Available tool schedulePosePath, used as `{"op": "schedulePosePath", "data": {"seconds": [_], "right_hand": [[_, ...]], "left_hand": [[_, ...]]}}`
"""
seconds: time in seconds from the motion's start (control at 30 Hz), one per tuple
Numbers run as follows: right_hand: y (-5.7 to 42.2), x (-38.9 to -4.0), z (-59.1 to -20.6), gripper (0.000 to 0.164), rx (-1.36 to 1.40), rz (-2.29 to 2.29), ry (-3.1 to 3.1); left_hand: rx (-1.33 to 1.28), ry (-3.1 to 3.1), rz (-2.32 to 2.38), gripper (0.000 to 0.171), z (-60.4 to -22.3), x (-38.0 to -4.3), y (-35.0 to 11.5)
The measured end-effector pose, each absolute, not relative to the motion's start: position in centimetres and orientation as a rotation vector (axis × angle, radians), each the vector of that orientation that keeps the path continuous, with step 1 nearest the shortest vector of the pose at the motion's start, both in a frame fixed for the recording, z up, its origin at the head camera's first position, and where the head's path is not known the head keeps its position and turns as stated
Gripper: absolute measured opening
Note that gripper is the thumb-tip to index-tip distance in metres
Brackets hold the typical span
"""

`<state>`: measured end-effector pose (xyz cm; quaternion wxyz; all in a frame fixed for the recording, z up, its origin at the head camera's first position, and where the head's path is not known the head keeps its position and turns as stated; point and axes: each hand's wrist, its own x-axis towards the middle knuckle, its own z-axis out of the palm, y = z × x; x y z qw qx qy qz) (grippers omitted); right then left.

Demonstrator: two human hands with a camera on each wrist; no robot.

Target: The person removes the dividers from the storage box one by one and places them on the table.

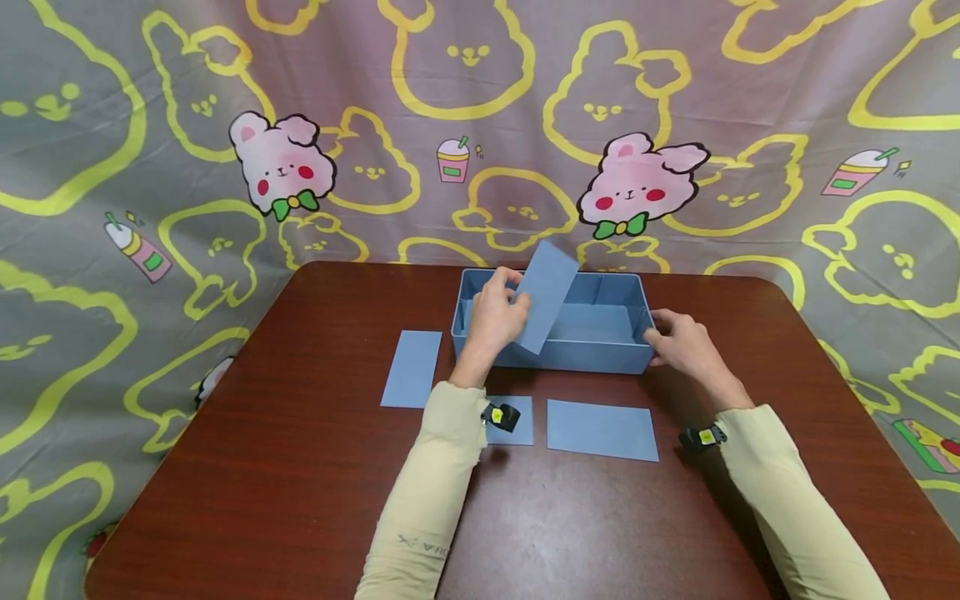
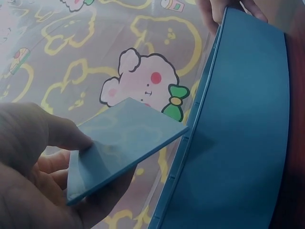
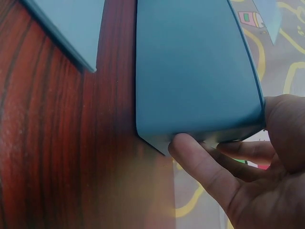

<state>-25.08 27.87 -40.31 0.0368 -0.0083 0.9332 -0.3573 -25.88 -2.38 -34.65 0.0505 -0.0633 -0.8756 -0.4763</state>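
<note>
My left hand (image 1: 497, 315) pinches a thin blue rectangular panel (image 1: 551, 285) by its left edge and holds it tilted over the blue open-topped box (image 1: 585, 357). In the left wrist view the thumb lies on the face of the panel (image 2: 133, 129), with the other fingers behind it. At the box's right end is my right hand (image 1: 686, 342), gripping the end wall with the thumb at the rim. The right wrist view shows its fingers (image 3: 205, 164) against the outside of that wall. Upright ridges line the box's inner back wall.
Three more blue panels lie flat on the brown table (image 1: 300, 467): one left of the box (image 1: 412, 369), one in front partly hidden by the left wrist (image 1: 519, 427), and a longer one beside it (image 1: 602, 430). A patterned curtain (image 1: 375, 192) hangs behind the table.
</note>
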Motion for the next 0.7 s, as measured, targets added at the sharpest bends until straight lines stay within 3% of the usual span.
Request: {"op": "schedulePosePath", "data": {"seconds": [0.7], "right_hand": [[27.9,-25.0,-40.2,0.054,-0.016,-1.098,2.858]], "left_hand": [[-0.156,-2.616,-1.391,0.02,-34.8,-25.4,-6.2]]}}
